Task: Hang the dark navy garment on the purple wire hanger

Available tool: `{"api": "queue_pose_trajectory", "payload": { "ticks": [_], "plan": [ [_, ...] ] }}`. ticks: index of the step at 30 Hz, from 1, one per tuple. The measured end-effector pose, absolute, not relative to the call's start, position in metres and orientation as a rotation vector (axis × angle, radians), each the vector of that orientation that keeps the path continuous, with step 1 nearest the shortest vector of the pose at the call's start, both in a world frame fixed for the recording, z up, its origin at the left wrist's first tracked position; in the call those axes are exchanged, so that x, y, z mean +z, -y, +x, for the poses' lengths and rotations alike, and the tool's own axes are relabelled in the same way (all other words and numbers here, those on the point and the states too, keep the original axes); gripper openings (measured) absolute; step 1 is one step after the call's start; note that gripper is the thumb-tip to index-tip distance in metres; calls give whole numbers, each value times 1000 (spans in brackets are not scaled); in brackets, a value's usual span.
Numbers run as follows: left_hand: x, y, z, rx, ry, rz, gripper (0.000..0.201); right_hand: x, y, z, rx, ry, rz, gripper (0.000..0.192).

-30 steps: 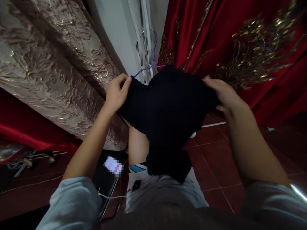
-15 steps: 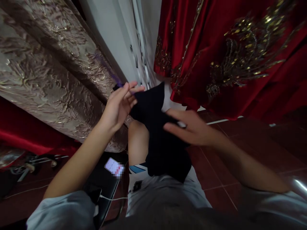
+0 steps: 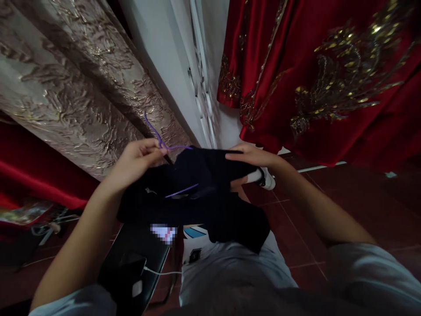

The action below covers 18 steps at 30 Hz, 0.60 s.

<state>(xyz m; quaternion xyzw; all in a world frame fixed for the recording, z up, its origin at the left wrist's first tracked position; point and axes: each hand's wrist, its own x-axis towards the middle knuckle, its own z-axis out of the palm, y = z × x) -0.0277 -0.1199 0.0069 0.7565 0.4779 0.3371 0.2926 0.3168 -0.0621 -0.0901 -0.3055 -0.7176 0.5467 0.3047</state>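
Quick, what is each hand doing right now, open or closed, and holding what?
Left hand: closed, pinching the purple hanger at the dark garment.
Right hand: fingers flat on the dark garment's upper edge; a firm grip cannot be told.

1. We count two hands: the left hand (image 3: 136,160) and the right hand (image 3: 251,154), both bare.
2. We count one black garment (image 3: 200,193), gathered across the lap.
3. We count one purple hanger (image 3: 161,142), a thin wire one, showing in two stretches: one by the left fingers, one across the cloth.
4. We count one red embroidered cloth (image 3: 329,79) hanging at the upper right, with gold stitching.
5. We count one beige brocade curtain (image 3: 72,83) at the left.
6. We count one phone (image 3: 163,232), its screen blurred, on a dark stand.
7. We count one white cable (image 3: 161,273) beside it.
8. We count one white shoe (image 3: 268,179) on the tiled floor.
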Motion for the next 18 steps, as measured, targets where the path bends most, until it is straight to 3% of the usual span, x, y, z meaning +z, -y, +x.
{"api": "queue_pose_trajectory", "payload": {
  "ticks": [2,5,8,10,15,18],
  "plan": [
    [7,101,-31,1156,-1315,2018,26,-81,48,315,1462,1504,-890,36],
    [2,89,-23,1602,-1349,2179,35,-46,27,313,1240,1132,-867,19],
    [-8,96,-5,1940,-1370,2542,30,-9,14,318,1051,1032,-792,26],
    [-18,104,7,1768,-1314,2837,29,-1,18,327,934,1023,-780,26],
    [-55,113,34,746,-1660,2811,54,-43,57,354,768,1085,-930,29],
    [-83,117,45,700,-1710,2629,48,-74,76,363,768,1055,-958,37]
  ]
}}
